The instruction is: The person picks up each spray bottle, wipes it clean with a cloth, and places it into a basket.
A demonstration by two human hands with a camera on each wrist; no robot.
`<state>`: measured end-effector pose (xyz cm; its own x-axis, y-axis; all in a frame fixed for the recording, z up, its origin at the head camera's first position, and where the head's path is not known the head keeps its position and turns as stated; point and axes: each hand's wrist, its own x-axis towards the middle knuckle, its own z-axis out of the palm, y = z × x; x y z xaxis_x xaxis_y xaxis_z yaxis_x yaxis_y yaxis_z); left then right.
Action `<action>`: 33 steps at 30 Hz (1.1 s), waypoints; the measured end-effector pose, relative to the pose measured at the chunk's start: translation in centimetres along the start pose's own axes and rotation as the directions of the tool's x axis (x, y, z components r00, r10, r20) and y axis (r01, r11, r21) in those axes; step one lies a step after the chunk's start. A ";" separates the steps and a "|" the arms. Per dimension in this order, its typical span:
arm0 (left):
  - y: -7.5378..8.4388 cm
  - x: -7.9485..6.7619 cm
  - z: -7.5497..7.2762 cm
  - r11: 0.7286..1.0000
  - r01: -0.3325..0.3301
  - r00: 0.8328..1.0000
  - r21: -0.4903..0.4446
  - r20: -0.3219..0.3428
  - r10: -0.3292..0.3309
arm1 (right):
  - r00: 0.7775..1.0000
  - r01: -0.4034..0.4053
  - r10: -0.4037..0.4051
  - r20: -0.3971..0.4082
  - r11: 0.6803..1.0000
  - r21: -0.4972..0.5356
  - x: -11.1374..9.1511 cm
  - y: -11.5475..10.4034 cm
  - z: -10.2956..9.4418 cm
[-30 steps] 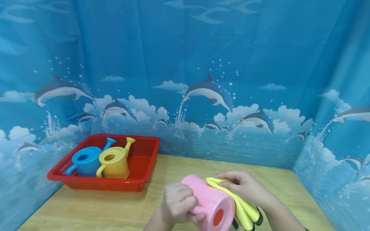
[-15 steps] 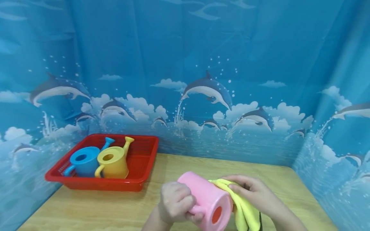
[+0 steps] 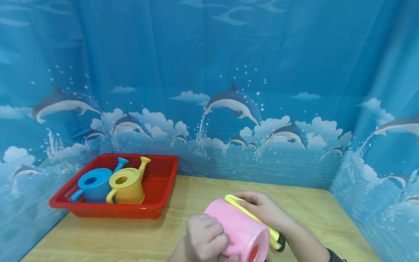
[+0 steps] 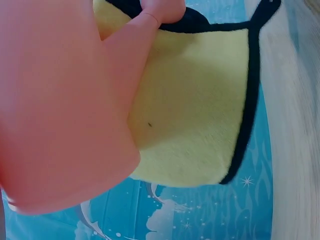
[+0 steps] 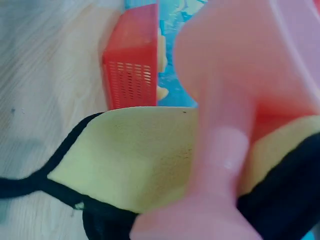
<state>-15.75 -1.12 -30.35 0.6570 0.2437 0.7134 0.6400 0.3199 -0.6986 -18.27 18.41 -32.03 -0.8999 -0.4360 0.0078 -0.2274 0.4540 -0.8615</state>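
Observation:
My left hand (image 3: 207, 238) grips the handle of a pink watering can (image 3: 237, 225), which lies tilted with its top opening towards me. A yellow cloth (image 3: 274, 236) with black edging lies against the can's right side, held there by my right hand (image 3: 263, 210). In the left wrist view, the cloth (image 4: 195, 105) spreads behind the can's body (image 4: 55, 110). The can's spout (image 5: 220, 155) crosses in front of the cloth in the right wrist view. Neither wrist view clearly shows the fingers.
A red basket (image 3: 168, 193) sits at the table's left side. In it stand a blue watering can (image 3: 96, 191) and a yellow watering can (image 3: 131, 189). Behind the wooden table (image 3: 203, 185) hangs a blue dolphin-print curtain (image 3: 183, 72).
My right hand has slid the cloth up towards the can's far end, and less of the cloth shows. The pink can has shifted slightly right and down, still in my left hand.

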 end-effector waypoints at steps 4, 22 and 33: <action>-0.2 0.4 -0.2 1.000 -0.009 1.000 -0.009 -0.009 0.008 | 1.000 -0.012 0.013 0.012 1.000 -0.027 0.8 -0.4 0.3; -2.3 -0.5 -1.7 0.996 0.054 0.990 0.066 -0.135 -0.044 | 0.994 0.080 -0.071 0.082 0.991 -0.105 -2.6 -0.5 -1.0; -2.2 -0.7 -1.8 0.987 0.096 0.984 0.127 -0.164 -0.074 | 0.954 0.300 -0.284 0.096 0.890 -0.342 -4.9 -0.3 -1.8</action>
<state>-16.93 -3.60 -29.39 0.6640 0.0656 0.7448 0.6441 0.4556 -0.6144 -14.47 21.80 -30.95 -0.7580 -0.6197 0.2036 -0.5998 0.5395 -0.5910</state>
